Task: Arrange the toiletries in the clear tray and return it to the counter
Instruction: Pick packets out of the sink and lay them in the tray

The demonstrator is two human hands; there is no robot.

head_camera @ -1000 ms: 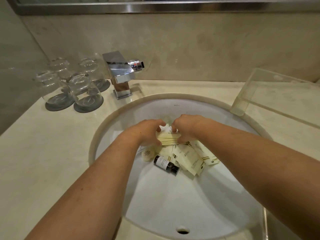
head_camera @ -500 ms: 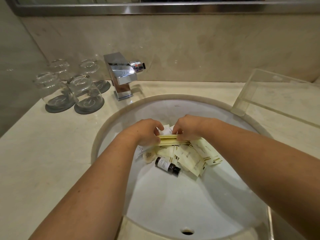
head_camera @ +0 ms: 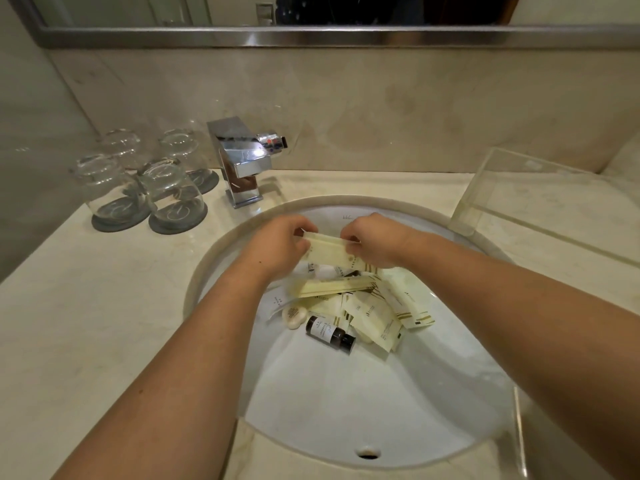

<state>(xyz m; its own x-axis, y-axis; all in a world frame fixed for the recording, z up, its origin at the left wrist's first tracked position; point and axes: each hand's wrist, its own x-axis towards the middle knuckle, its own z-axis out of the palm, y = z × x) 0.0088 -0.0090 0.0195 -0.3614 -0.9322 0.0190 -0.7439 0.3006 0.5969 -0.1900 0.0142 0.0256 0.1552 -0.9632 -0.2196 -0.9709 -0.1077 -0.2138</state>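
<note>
Nearest me, the overflow hole [head_camera: 369, 453] sits at the front edge of the white sink [head_camera: 346, 403], and both my forearms reach forward over the basin. A little further in, a heap of toiletries lies on the basin floor: a small dark bottle [head_camera: 330, 333] with a white label on its side, a round pale soap [head_camera: 294, 315] just left of it, and several cream sachets [head_camera: 375, 320] overlapping one another to the right and behind.

Above that heap I hold one long cream packet [head_camera: 330, 254] lifted clear of the pile. My left hand [head_camera: 277, 245] pinches its left end, fingers curled; my right hand [head_camera: 375, 242] pinches its right end the same way.

Beyond the basin rim, on the marble table [head_camera: 104, 306], the clear tray [head_camera: 540, 199] stands to the right, apart from the toiletries, with nothing visible in it. The chrome faucet [head_camera: 242, 161] stands behind the sink on the left, and further left four upturned glasses [head_camera: 138, 181] rest on grey coasters [head_camera: 119, 220]. A mirror frame [head_camera: 311, 34] runs along the wall at the back.
</note>
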